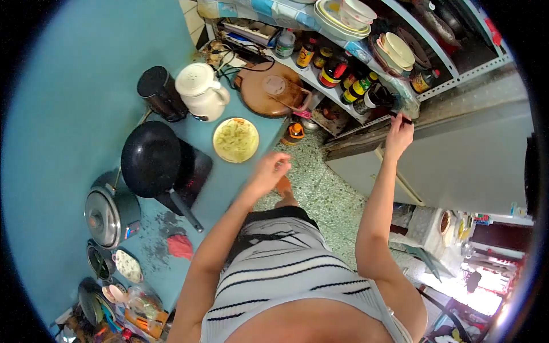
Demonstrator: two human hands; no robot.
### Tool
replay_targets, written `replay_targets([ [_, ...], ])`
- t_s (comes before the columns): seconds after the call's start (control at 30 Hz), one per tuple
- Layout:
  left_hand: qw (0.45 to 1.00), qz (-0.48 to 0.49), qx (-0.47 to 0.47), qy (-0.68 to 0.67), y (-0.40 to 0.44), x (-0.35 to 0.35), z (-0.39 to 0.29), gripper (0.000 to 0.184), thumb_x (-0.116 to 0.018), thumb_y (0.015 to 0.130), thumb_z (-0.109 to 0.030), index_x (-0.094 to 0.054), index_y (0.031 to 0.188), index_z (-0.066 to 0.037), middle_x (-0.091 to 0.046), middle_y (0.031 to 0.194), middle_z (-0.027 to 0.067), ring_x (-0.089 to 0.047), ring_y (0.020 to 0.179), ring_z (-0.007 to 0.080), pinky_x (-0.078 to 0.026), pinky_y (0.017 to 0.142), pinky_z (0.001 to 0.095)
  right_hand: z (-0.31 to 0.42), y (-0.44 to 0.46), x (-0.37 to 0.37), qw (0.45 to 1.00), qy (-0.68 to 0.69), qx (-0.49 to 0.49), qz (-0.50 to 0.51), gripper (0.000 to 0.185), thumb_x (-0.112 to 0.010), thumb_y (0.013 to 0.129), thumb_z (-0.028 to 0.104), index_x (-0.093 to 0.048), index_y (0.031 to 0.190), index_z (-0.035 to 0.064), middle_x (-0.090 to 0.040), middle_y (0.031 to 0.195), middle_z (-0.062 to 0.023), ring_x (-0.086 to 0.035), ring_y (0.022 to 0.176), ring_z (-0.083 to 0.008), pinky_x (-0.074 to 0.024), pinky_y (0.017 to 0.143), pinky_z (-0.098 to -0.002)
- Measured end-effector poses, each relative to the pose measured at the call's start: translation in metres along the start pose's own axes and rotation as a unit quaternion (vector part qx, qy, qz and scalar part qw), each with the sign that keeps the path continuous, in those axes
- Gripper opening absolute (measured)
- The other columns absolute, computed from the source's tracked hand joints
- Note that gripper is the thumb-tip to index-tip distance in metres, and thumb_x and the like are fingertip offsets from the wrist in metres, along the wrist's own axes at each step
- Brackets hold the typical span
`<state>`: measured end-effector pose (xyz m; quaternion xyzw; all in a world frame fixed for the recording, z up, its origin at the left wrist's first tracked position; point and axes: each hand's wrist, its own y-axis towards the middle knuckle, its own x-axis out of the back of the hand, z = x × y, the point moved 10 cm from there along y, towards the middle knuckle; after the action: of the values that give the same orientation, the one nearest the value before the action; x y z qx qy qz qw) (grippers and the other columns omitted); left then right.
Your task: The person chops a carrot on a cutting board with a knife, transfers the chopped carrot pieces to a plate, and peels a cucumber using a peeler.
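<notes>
My left hand (267,173) is loosely curled above the floor beside the counter edge, with nothing visible in it. Close to it, on the counter, is a round plate (235,140) of shredded pale green vegetable with some orange bits at its rim. My right hand (399,137) reaches out to the shelf, its fingers closed around something small and dark that I cannot make out. Near those fingers, a small white-and-black container (374,97) stands among sauce bottles (359,87). A black wok (151,159) with a long handle sits on the induction cooker (197,174).
A cream jug (200,91), a brown lidded pan (271,88) and a steel pot (106,214) stand on the counter (157,228). There is a red cloth (180,246) near the cooker. An orange-capped bottle (293,134) is by the shelf foot. A white fridge (457,154) is at right.
</notes>
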<state>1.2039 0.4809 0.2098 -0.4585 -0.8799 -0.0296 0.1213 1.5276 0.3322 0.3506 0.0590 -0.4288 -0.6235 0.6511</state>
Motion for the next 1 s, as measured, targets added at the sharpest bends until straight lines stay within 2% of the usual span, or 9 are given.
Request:
replay_targets([
  [0.33, 0.986, -0.131, 0.097, -0.016, 0.055, -0.012, 0.02, 0.026, -0.057, 0.084, -0.019, -0.057, 0.104, -0.003, -0.061, 0.095, 0.0112, -0.06, 0.083, 0.0181, -0.047, 0.073, 0.0287, -0.148, 0.065, -0.148, 0.968, -0.209, 0.002, 0.141, 0.03, -0.062, 0.079, 0.025, -0.058, 0.072, -0.004, -0.06, 0.075, -0.0229, -0.059, 0.071, -0.0387, -0.0463, 0.062, -0.0434],
  [0.37, 0.985, -0.133, 0.106, -0.005, 0.056, -0.012, 0.015, 0.027, -0.057, 0.083, -0.02, -0.057, 0.105, -0.004, -0.061, 0.095, 0.0113, -0.06, 0.083, 0.0186, -0.047, 0.073, 0.0294, -0.174, 0.062, -0.168, 0.95, -0.234, -0.025, 0.205, 0.032, -0.063, 0.078, 0.028, -0.059, 0.078, -0.0039, -0.06, 0.078, -0.0246, -0.058, 0.076, -0.0401, -0.0457, 0.065, -0.0435],
  [0.4, 0.984, -0.132, 0.116, 0.006, 0.055, -0.011, 0.013, 0.028, -0.057, 0.083, -0.021, -0.057, 0.105, -0.004, -0.061, 0.095, 0.0114, -0.06, 0.083, 0.0192, -0.047, 0.073, 0.0301, -0.173, 0.057, -0.174, 0.943, -0.234, -0.019, 0.234, 0.045, -0.058, 0.082, 0.033, -0.057, 0.101, -0.0079, -0.062, 0.09, -0.0214, -0.059, 0.085, -0.0347, -0.0458, 0.074, -0.0435],
  [0.53, 0.969, -0.188, 0.158, 0.012, 0.032, 0.003, 0.019, 0.029, -0.057, 0.083, -0.022, -0.057, 0.105, -0.004, -0.061, 0.093, 0.0117, -0.06, 0.082, 0.0216, -0.047, 0.073, 0.0323, -0.192, 0.005, -0.171, 0.933, -0.136, -0.279, 0.183, 0.055, -0.062, 0.08, 0.033, -0.044, 0.117, -0.0044, -0.057, 0.102, -0.019, -0.058, 0.085, -0.0331, -0.046, 0.073, -0.0446],
  [0.67, 0.954, -0.249, 0.168, 0.024, -0.012, 0.027, 0.013, 0.027, -0.056, 0.082, -0.021, -0.057, 0.103, -0.004, -0.061, 0.093, 0.0123, -0.06, 0.081, 0.0231, -0.047, 0.073, 0.0331, -0.151, -0.072, -0.181, 0.931, -0.086, -0.316, 0.164, 0.034, -0.058, 0.083, 0.028, -0.047, 0.103, 0.002, -0.056, 0.097, -0.0177, -0.058, 0.081, -0.03, -0.0476, 0.063, -0.0422],
  [0.73, 0.94, -0.298, 0.168, 0.025, -0.046, 0.037, 0.016, 0.027, -0.056, 0.082, -0.021, -0.057, 0.103, -0.004, -0.061, 0.093, 0.0125, -0.06, 0.081, 0.0232, -0.047, 0.073, 0.0333, -0.13, -0.111, -0.214, 0.931, -0.023, -0.276, 0.239, 0.039, -0.057, 0.082, 0.032, -0.047, 0.103, 0.0016, -0.057, 0.093, -0.0179, -0.057, 0.072, -0.0296, -0.0446, 0.061, -0.0431],
  [0.8, 0.924, -0.345, 0.163, 0.032, -0.089, 0.048, 0.018, 0.028, -0.056, 0.082, -0.022, -0.057, 0.103, -0.003, -0.061, 0.093, 0.0126, -0.06, 0.082, 0.0234, -0.047, 0.073, 0.0335, -0.069, -0.143, -0.25, 0.939, 0.047, -0.118, 0.319, 0.029, -0.059, 0.083, 0.029, -0.053, 0.096, 0.0049, -0.059, 0.094, -0.011, -0.058, 0.077, -0.0253, -0.045, 0.064, -0.0379],
  [0.87, 0.909, -0.379, 0.162, 0.058, -0.14, 0.057, 0.017, 0.028, -0.056, 0.083, -0.023, -0.057, 0.103, -0.003, -0.061, 0.094, 0.0126, -0.06, 0.083, 0.0227, -0.047, 0.074, 0.0333, 0.031, -0.183, -0.247, 0.909, 0.184, -0.03, 0.374, 0.024, -0.058, 0.084, 0.024, -0.051, 0.097, 0.0045, -0.056, 0.082, -0.0068, -0.054, 0.07, -0.0185, -0.0437, 0.059, -0.0317],
  [1.0, 0.864, -0.469, 0.182, 0.009, -0.275, 0.06, 0.043, 0.029, -0.057, 0.083, -0.025, -0.058, 0.103, -0.004, -0.061, 0.096, 0.0124, -0.061, 0.083, 0.0221, -0.047, 0.073, 0.0332, 0.183, -0.278, -0.216, 0.787, 0.406, -0.003, 0.465, 0.015, -0.054, 0.087, 0.011, -0.051, 0.099, 0.0038, -0.045, 0.068, 0.0019, -0.04, 0.057, -0.0064, -0.0356, 0.048, -0.021],
])
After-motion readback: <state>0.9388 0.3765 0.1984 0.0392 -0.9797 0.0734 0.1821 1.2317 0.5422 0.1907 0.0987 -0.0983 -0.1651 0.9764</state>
